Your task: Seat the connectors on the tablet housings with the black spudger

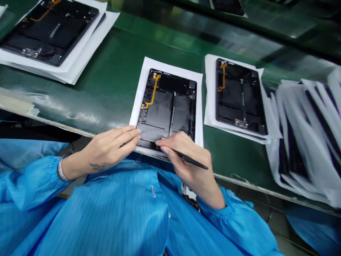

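An opened tablet housing (160,113) lies on a white sheet (198,103) in front of me, its battery cells and an orange flex cable (153,93) exposed. My left hand (110,147) rests at its lower left corner, fingers stretched out and holding nothing. In a pen-like grip, my right hand (190,153) is closed on a slim black stick-like tool (193,161). Its working tip is at the tablet's lower edge, hidden by the fingers, so contact cannot be made out.
Another opened tablet (241,96) lies on white sheets to the right, beside a leaning row of tablets between white sheets (301,131). At the far left, one more open tablet (50,32) tops stacked sheets. The green bench (106,71) has its front edge close to my body.
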`<action>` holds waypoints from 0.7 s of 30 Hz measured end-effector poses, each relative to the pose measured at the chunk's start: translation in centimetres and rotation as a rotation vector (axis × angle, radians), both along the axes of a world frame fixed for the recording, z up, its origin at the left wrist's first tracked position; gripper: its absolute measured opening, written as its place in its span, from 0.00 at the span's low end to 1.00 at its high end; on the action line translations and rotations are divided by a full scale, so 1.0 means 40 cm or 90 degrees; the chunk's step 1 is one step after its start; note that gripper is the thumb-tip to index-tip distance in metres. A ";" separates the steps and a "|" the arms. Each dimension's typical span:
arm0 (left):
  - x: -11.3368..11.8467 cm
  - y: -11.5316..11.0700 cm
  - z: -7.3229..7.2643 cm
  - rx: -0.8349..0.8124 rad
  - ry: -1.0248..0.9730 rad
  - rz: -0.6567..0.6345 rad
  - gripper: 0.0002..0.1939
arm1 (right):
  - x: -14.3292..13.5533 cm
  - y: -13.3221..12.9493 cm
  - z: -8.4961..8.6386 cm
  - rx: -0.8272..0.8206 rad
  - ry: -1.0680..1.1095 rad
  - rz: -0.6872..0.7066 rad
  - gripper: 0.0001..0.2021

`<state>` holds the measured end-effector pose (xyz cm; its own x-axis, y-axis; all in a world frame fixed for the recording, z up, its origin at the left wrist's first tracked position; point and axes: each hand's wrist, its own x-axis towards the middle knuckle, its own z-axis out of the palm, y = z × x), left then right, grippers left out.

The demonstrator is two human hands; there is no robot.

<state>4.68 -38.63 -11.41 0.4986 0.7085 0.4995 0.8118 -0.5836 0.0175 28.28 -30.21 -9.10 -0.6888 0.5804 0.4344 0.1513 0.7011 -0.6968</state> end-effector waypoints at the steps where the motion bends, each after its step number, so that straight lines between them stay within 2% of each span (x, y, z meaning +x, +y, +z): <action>1: 0.002 0.001 0.003 0.004 0.003 -0.001 0.12 | 0.011 0.000 0.002 0.004 -0.003 -0.010 0.07; 7: 0.015 0.020 0.024 0.038 0.034 -0.003 0.06 | 0.031 -0.013 0.000 0.011 0.011 -0.026 0.08; 10: 0.033 0.028 0.029 0.062 0.026 -0.012 0.07 | 0.035 -0.022 -0.007 0.027 -0.005 -0.037 0.10; 14: 0.049 0.027 0.014 0.068 0.006 -0.030 0.10 | 0.037 -0.037 -0.007 0.070 -0.074 -0.025 0.11; 19: 0.050 0.022 -0.001 0.068 0.031 -0.021 0.11 | 0.027 -0.056 0.007 0.136 -0.132 -0.012 0.07; 21: 0.047 0.022 -0.002 0.072 0.028 -0.014 0.11 | 0.029 -0.056 0.012 0.123 -0.120 -0.005 0.07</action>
